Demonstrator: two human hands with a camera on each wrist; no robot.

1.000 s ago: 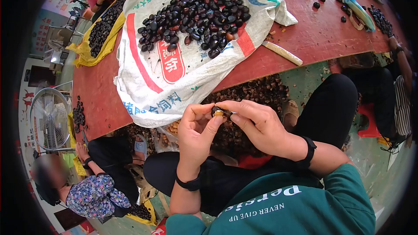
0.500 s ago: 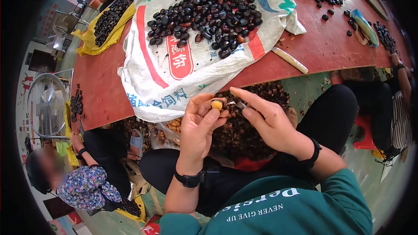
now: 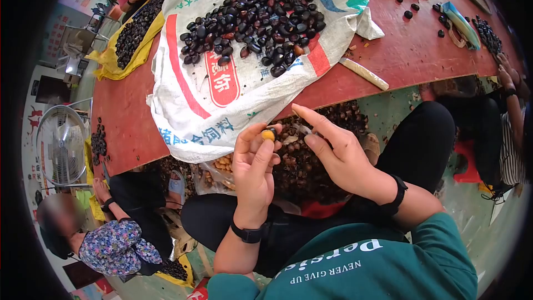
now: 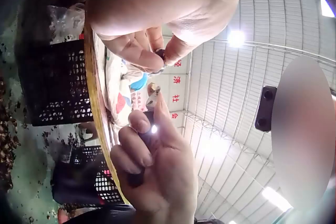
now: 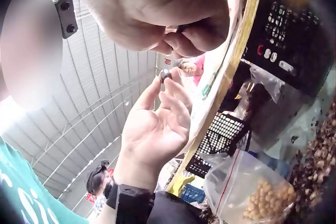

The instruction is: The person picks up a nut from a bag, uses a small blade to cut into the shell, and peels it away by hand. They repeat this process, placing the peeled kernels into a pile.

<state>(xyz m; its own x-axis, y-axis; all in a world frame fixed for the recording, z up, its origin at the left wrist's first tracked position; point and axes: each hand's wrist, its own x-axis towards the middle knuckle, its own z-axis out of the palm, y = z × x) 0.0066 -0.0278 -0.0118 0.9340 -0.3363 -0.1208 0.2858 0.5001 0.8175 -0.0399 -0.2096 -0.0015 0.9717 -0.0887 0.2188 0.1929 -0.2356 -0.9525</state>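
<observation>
My left hand [image 3: 252, 169] pinches a dark-shelled nut [image 3: 268, 134] between thumb and fingertips, with a yellow kernel showing on its near side. In the left wrist view the nut [image 4: 160, 54] is partly covered by those fingers. My right hand [image 3: 352, 161] is a short way to the right, apart from the nut. Its fingers curl round the dark handle of a small knife [image 4: 152, 99], seen in the left wrist view with a pale bit near the blade's tip. From the head view, most of the knife is hidden behind the hand.
A white sack [image 3: 194, 128] bearing a pile of dark nuts [image 3: 255, 22] lies on the red table [image 3: 411, 53]. Shell pieces [image 3: 311, 172] are heaped below the hands. A clear bag of tan kernels [image 5: 268, 200] stands beside them. Other people sit around the table.
Both hands met at the nut a second ago; the right hand has since drawn away to the right. More of the yellow kernel shows now, while the left hand keeps its pinch.
</observation>
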